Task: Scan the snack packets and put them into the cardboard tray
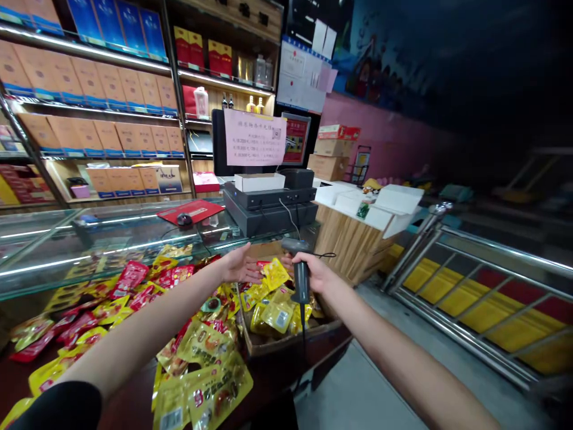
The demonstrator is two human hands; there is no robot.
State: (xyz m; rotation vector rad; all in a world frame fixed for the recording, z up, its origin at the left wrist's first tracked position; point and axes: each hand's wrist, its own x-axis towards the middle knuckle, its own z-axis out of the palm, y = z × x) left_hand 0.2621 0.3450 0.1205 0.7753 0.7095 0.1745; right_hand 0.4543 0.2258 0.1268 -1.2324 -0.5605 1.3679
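A dark scanner point(302, 282) hides part of the right hand point(317, 273) wrapped around its handle, while upper packets point(276, 315) in a cardboard box point(265, 348) partly cover those beneath. The box's right side slips behind the hand and forearm point(394, 352). The lower edge crops that forearm, a black sleeve point(67, 409) and the nearest gold packet point(171, 397). A pink notice point(254, 143) blocks much of a monitor point(219, 143), its smallest lines too fine to read. At far right, a metal railing point(474, 291) softens into blur, the background beyond it dark and indistinct.
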